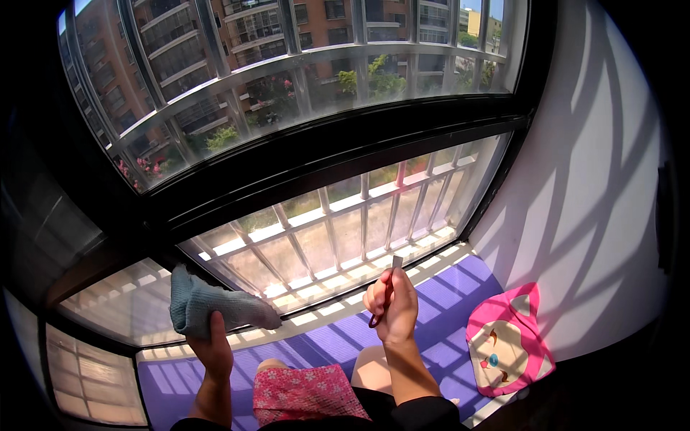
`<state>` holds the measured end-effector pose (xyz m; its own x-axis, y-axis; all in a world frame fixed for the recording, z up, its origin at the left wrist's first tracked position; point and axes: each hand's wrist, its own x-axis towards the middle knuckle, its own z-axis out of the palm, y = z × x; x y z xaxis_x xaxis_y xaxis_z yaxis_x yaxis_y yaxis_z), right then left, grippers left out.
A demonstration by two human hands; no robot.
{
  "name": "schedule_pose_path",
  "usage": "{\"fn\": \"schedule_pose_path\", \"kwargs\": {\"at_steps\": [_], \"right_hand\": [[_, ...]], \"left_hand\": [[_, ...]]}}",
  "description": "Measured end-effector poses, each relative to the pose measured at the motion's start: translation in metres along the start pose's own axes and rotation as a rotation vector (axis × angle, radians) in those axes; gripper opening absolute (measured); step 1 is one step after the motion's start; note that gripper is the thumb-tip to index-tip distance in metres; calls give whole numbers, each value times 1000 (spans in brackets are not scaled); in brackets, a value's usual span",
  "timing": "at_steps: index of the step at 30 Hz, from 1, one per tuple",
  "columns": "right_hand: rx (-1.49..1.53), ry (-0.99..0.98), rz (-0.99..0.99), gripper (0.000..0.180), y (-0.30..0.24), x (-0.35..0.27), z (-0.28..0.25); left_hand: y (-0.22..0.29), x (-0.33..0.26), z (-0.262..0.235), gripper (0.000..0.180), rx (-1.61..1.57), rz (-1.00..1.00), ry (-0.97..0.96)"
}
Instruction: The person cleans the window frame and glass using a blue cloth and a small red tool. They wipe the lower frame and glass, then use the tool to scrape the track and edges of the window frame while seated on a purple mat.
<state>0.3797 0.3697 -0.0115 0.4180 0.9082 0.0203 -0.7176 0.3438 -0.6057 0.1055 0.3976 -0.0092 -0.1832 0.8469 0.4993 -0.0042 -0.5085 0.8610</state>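
Note:
On the left, a grey-blue knitted sock point(215, 307) is in my left hand point(211, 348). My thumb lies across its near side, and the sock's narrower end points right, towards the window frame. My right hand point(397, 309), raised near the middle, is closed round a small tool point(397, 263). A flat metal tip sticks out above the fingers and a dark red loop shows below them; the fist hides the rest, so its exact kind is unclear. The two hands are well apart, and the tool does not touch the sock.
A pink flowered cloth point(305, 394) covers part of my lap. Beneath me runs a purple mat point(251, 358), striped with shadow. A pink cushion point(507, 341) with a cat-like ear leans by the white wall point(586, 215). Ahead stands a black-framed window point(345, 154) with metal bars.

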Motion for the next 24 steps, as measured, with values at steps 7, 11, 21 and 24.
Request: {"fn": "schedule_pose_path", "kwargs": {"at_steps": [7,11,21,24], "right_hand": [[-55,75,107,26,-29,-58,-61],[-6,154,117,27,-42,-69,-101],[-11,316,109,26,-88,-84,-170],[-52,362,63,26,-98,-93,-191]], "left_hand": [[-22,125,62,23,911,1004,-444],[-4,137,116,28,1072,1121,-567],[-7,127,363,26,1010,1589,-659],[-8,127,424,26,708,1246,-822]]}}
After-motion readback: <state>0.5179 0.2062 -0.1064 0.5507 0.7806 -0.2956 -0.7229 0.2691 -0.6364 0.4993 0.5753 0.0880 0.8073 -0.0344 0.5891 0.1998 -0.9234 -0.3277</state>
